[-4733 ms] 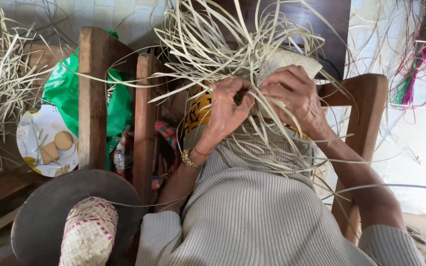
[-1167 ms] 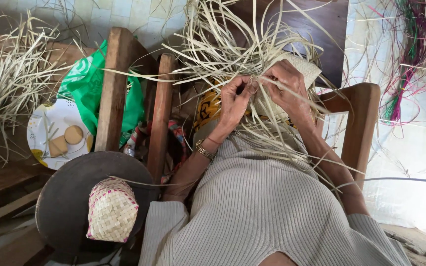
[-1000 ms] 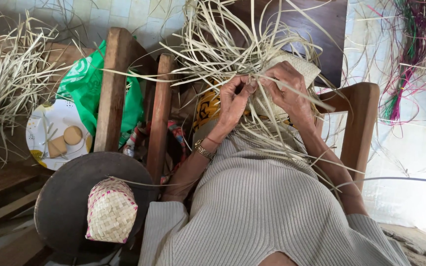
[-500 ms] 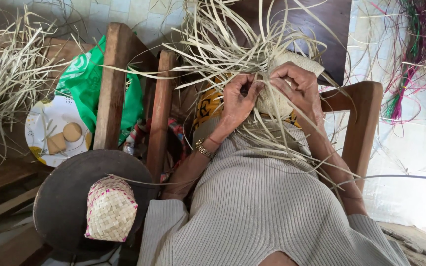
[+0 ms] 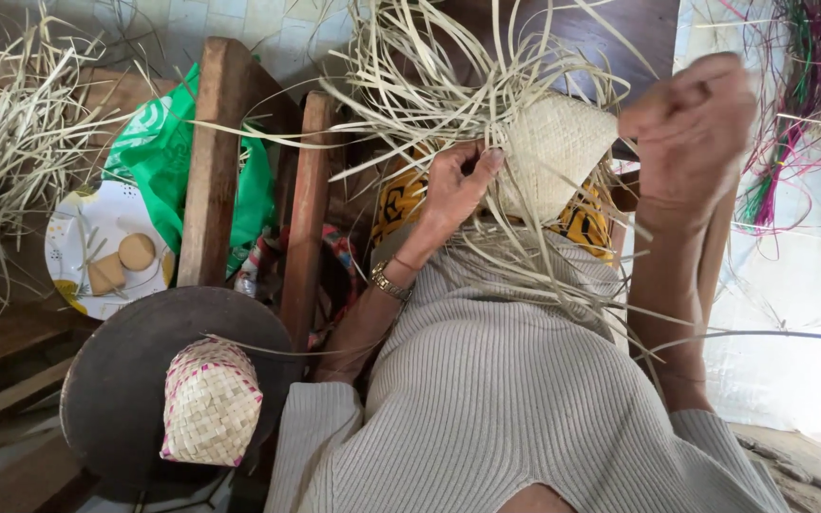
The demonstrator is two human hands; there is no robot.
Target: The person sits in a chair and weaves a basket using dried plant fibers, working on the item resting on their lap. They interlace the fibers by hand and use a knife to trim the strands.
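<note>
My left hand [image 5: 456, 190], with a gold watch on the wrist, grips the edge of a half-woven pale straw piece [image 5: 555, 150] held above my lap. Long loose straw strips [image 5: 429, 85] fan out from the piece in every direction. My right hand [image 5: 691, 123] is raised to the right of the weave, a little apart from it. Its fingers are curled shut, the back of the hand faces me, and it seems to pinch a thin strip. I wear a ribbed beige sweater [image 5: 525, 408].
A finished small woven pouch with pink edging [image 5: 209, 401] lies on a dark round stool [image 5: 125, 380] at lower left. A wooden chair frame [image 5: 211, 161], a green bag [image 5: 159, 152], a plate with biscuits [image 5: 111, 252], a straw heap [image 5: 11, 142] and coloured strands [image 5: 795, 85] surround me.
My right hand has lifted off the weave and moved up and right. The woven face now shows, and my left hand still grips the piece. The view has shifted closer.
</note>
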